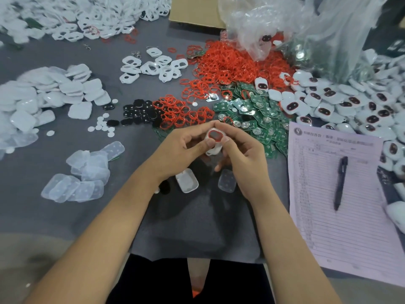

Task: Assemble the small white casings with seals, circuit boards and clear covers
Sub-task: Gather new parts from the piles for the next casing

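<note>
Both hands hold one small white casing (215, 137) above the grey table, its window ringed by a red seal. My left hand (182, 148) grips it from the left with the thumb on its lower edge. My right hand (241, 150) pinches it from the right. Below the hands lie a white casing half (187, 179) and a clear cover (227, 181). Red seals (223, 69) are heaped behind, green circuit boards (252, 115) to the right, black pads (140, 113) to the left.
Clear covers (81, 178) lie at the left, white backs (43, 99) further left, white front frames (153, 65) at the back. Finished units (339, 104) pile up at the right. A form sheet (341, 200) with a pen (340, 182) lies right. Plastic bags (295, 25) stand behind.
</note>
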{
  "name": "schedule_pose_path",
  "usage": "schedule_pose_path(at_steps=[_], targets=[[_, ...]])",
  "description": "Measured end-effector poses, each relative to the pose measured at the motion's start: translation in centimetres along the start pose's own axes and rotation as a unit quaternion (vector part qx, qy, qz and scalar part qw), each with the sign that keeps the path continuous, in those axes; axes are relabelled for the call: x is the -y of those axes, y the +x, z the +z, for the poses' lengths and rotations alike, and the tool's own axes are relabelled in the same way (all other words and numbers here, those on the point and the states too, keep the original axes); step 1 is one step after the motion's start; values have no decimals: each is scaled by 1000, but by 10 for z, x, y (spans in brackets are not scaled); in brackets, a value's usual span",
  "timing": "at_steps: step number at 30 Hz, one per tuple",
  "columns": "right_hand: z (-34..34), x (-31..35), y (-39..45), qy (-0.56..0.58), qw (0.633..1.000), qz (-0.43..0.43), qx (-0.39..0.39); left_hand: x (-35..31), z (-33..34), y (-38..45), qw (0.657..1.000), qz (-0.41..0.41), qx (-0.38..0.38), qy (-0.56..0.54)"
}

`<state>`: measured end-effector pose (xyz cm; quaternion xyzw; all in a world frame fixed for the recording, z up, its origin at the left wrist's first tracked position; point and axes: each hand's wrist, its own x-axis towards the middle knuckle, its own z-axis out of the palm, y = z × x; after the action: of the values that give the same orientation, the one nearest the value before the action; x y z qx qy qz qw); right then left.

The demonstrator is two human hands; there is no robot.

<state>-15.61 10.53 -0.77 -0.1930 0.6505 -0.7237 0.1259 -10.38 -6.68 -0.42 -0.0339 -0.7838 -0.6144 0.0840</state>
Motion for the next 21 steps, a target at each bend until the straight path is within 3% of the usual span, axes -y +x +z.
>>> schedule_pose_path(at_steps=[15, 21], targets=[[0, 3, 0, 17, 999, 2, 31, 8, -2, 0, 998, 27, -8, 52], [-3, -1, 2, 47, 998, 28, 33, 6, -1, 0, 1000, -1, 4, -26]])
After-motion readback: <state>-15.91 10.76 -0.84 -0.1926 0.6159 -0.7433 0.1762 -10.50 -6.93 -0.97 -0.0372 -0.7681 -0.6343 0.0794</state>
